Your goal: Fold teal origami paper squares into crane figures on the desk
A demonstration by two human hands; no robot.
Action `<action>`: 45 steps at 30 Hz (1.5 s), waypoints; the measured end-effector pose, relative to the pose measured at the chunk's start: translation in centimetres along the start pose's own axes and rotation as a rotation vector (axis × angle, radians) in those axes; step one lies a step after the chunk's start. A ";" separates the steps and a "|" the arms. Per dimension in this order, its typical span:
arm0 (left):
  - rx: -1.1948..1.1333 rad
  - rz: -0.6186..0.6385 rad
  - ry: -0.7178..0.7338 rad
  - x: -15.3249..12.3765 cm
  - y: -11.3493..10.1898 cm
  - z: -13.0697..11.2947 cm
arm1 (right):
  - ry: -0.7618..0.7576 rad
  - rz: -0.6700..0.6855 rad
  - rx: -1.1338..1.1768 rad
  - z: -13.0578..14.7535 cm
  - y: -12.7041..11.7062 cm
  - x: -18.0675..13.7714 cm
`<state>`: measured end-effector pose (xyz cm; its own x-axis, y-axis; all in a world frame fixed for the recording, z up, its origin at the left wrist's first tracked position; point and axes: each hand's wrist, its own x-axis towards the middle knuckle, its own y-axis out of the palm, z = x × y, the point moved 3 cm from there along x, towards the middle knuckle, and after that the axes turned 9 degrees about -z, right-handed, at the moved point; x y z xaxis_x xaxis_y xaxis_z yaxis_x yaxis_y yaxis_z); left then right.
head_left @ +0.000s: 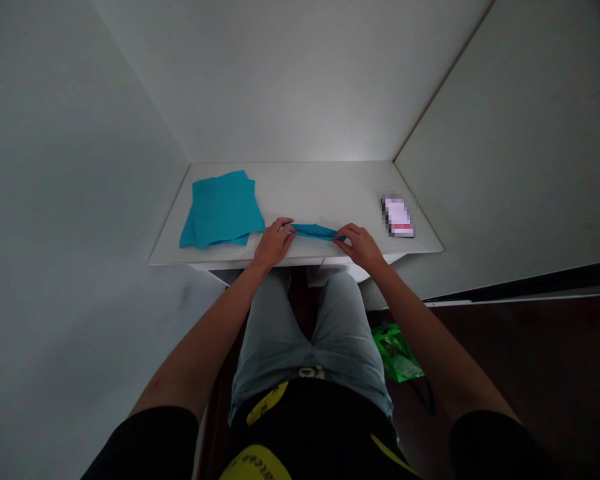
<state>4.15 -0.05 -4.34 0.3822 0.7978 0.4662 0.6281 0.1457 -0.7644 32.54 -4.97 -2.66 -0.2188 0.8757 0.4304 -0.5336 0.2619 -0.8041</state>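
Note:
A narrow folded strip of blue sheet, paper or thin cloth, lies near the front edge of the white desk. My left hand pinches its left end between thumb and fingers. At the right end, my right hand grips the strip the same way. Beside my left hand rests a stack of flat blue sheets, loosely overlapping with corners out of line. My fingers hide both ends of the strip.
On the desk's right side lies a phone with its screen lit and blurred. White walls close in the desk at the back and both sides. A green bag sits on the dark floor to the right of my legs.

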 end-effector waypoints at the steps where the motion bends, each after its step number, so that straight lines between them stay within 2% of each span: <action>1: -0.002 -0.001 -0.001 0.0 0.0 0.0 | 0.012 0.004 0.002 -0.3 -0.1 -0.1; 4: -0.005 -0.048 -0.020 -0.1 -0.1 0.1 | 0.029 0.003 0.015 -1.3 -0.9 -0.7; 6: 0.007 -0.070 -0.040 -0.1 0.0 0.1 | 0.050 -0.051 0.012 -2.4 -1.9 -0.9; 10: 0.074 -0.045 -0.078 -0.2 0.5 0.1 | 0.166 -0.186 -0.067 -6.2 -4.7 -0.7; 14: 0.121 -0.053 -0.099 -0.4 0.8 0.1 | 0.264 -0.231 -0.166 -10.2 -6.8 -0.1; 18: 0.137 -0.058 -0.099 -0.5 1.0 0.5 | 0.344 -0.227 -0.275 -12.3 -7.2 0.6; 23: 0.125 -0.070 -0.105 -0.5 1.3 0.7 | 0.391 -0.196 -0.361 -13.0 -6.5 1.1; 26: 0.099 -0.083 -0.103 -0.5 1.0 0.1 | 0.395 -0.264 -0.431 -12.5 -6.4 0.9; 29: 0.098 -0.136 -0.108 -0.8 -0.5 -0.2 | 0.388 -0.394 -0.487 -11.1 -6.8 0.4; 31: 0.139 -0.192 -0.141 -1.1 -2.1 0.7 | 0.360 -0.452 -0.499 -9.7 -7.0 0.2; 34: 0.256 -0.248 -0.258 -2.0 -4.8 3.6 | 0.324 -0.457 -0.488 -6.9 -6.4 0.0; 37: 0.351 -0.221 -0.395 -3.0 -6.7 6.9 | 0.245 -0.391 -0.414 -3.3 -4.6 -0.2; 39: 0.366 -0.175 -0.434 -3.3 -7.4 8.3 | 0.186 -0.336 -0.349 -0.9 -2.7 -0.5; 42: 0.354 -0.128 -0.433 -3.1 -8.1 8.6 | 0.130 -0.264 -0.250 1.5 0.4 -1.1; 45: 0.339 -0.122 -0.463 -2.3 -9.4 7.8 | 0.145 -0.223 -0.158 2.0 2.9 -1.5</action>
<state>-7.94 1.32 -1.71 -0.0629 0.9250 0.3747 0.3675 0.3705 -0.8530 29.72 -6.37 -4.84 0.0145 0.8353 0.5496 -0.4190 0.5042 -0.7551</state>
